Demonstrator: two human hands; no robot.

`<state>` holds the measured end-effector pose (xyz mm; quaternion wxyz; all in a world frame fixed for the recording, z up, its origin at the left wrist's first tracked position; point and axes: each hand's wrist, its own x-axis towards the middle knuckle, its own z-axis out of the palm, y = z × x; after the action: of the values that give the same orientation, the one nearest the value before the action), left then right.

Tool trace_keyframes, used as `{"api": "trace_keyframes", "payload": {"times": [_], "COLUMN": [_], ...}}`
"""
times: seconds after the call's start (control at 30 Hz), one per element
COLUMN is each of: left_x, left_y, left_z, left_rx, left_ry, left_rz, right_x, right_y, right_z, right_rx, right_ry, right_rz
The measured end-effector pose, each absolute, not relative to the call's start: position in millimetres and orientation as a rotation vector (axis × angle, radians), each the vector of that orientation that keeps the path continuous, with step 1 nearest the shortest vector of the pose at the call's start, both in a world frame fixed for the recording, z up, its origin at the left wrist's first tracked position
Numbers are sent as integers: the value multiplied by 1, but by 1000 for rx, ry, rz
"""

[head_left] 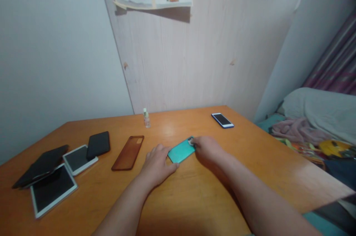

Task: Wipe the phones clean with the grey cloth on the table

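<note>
A teal phone case (180,151) is between my hands over the middle of the table, its flat back facing up. I cannot tell whether a phone is inside it. My left hand (157,164) grips the left end, thumb along the near edge and fingers at the far side. At the other end, my right hand (208,148) has its fingers closed on the corner, beside a small pale patch that I cannot make out. To the left of my left hand lies a brown translucent phone case (128,153).
The wooden table (222,206) meets the wall at the back. A small clear bottle (147,120) and a blue-edged phone (222,120) stand far back. At left lie a black device (98,144), white-framed tablets (54,189) and a dark folder (43,165). Bedding (319,117) is at right.
</note>
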<state>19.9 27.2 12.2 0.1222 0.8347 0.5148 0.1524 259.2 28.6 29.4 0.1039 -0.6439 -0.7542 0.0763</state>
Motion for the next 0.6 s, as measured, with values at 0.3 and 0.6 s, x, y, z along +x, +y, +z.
{"api": "trace_keyframes", "payload": {"times": [0.3,0.6], "left_x": [17,21], "left_y": [31,31], "left_z": [6,0], "left_rx": [2448,2284], "left_ry": [1607,1615], "left_rz": [482,553], "right_x": [282,285], "right_y": [62,79], "right_z": [10,-18], "right_rx": [-1939,-1759], "right_ry": [-1782,-1766], "right_rz": [354,403]}}
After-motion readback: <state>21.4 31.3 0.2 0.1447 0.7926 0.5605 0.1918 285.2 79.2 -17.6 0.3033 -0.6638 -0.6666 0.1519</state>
